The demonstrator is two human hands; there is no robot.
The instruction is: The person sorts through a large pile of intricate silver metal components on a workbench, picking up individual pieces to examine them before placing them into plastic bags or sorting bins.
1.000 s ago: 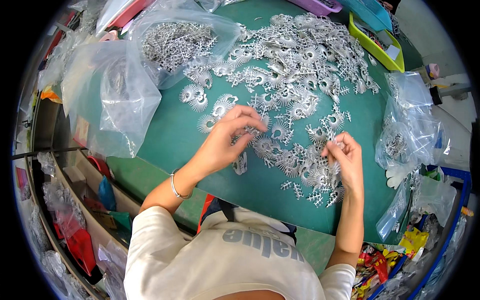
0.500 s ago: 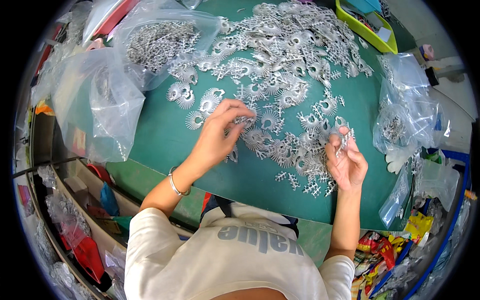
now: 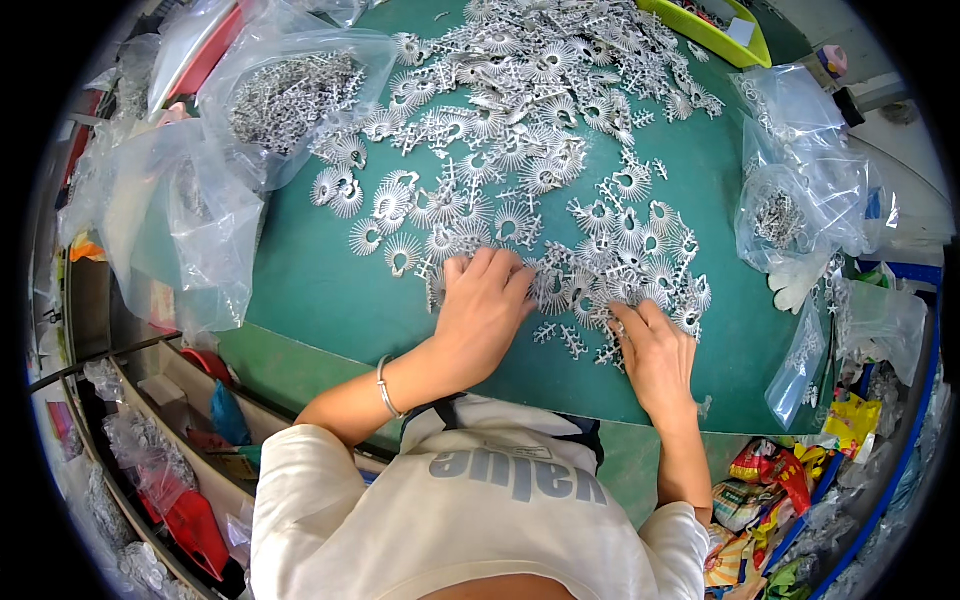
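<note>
- Hundreds of small silver comb-toothed metal parts (image 3: 560, 180) lie spread in a loose heap over the far and middle part of the green table top (image 3: 320, 290); the near edge of the heap reaches both hands.
- Left hand (image 3: 485, 305): palm down on the near edge of the heap, fingers together and bent, the tips pressed into the parts. Whether a piece is pinched beneath them cannot be told, since the fingers hide it.
- Right hand (image 3: 655, 350): palm down just beside a few stray pieces, fingers fairly flat and close together, the tips among the parts; no piece can be seen gripped.
- Step in hand, as judged from the posture: both hands are working at the near rim of the heap, feeling out or gathering pieces (sorting, by the look of it).
- Next move, as a judgement: singling out one piece from tangled neighbours calls for a fine fingertip pinch, as the teeth look apt to interlock.
- Surroundings: a thin bracelet (image 3: 386, 388) on the left wrist; clear plastic bags of like parts at the left (image 3: 290, 95) and at the right (image 3: 790, 210); a yellow-green tray (image 3: 715, 35) at the far edge.
</note>
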